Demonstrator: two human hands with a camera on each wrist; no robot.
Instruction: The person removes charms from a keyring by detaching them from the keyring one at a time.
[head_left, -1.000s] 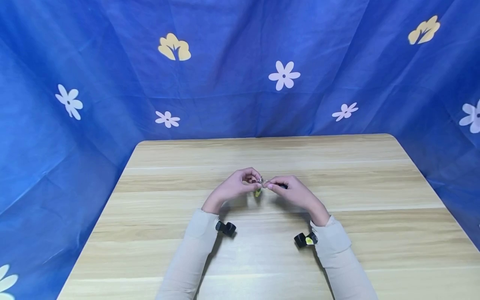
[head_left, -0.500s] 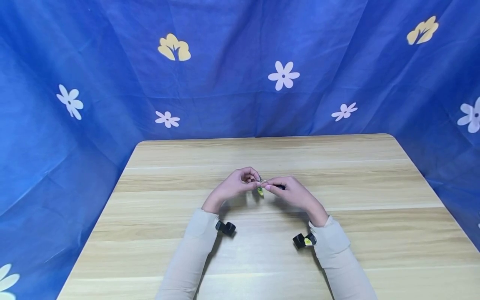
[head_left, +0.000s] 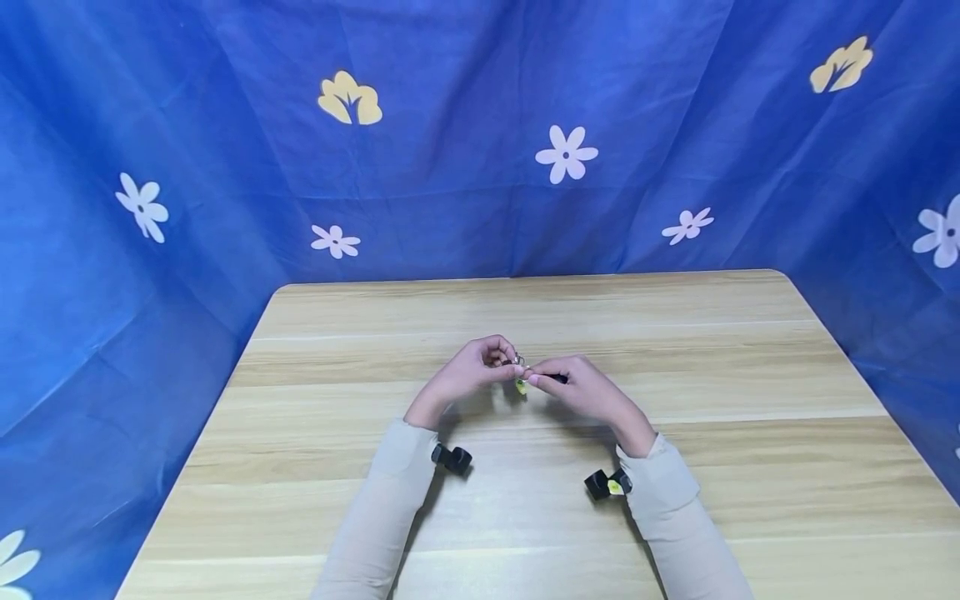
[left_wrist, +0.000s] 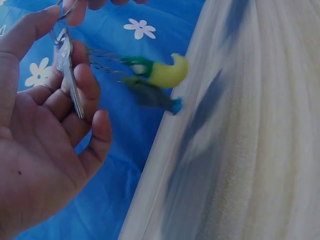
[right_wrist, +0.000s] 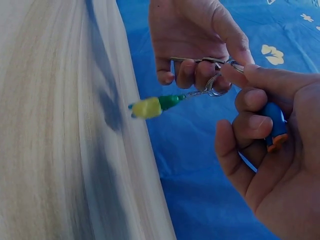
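Observation:
Both hands meet over the table's middle in the head view. My left hand (head_left: 474, 372) pinches a metal key ring (left_wrist: 68, 10); a silver key (left_wrist: 70, 75) hangs from it across the curled fingers. From short chains dangle a yellow-and-green charm (left_wrist: 170, 74) and a darker blue-green charm (left_wrist: 150, 95), both blurred. My right hand (head_left: 588, 387) pinches the other side of the ring between thumb and forefinger. Its other fingers curl round a small blue figure with orange ends (right_wrist: 274, 122), partly hidden in the palm. Fingertips cover part of the ring.
The wood-grain table (head_left: 675, 333) stretches out on all sides of the hands. A blue curtain with flower prints (head_left: 450, 167) hangs behind it and at both sides. Black wrist cameras (head_left: 452, 458) sit on both sleeves.
The yellow-and-green charm has swung slightly right beneath the ring. My right hand has shifted a little while pinching the ring; the left has barely moved.

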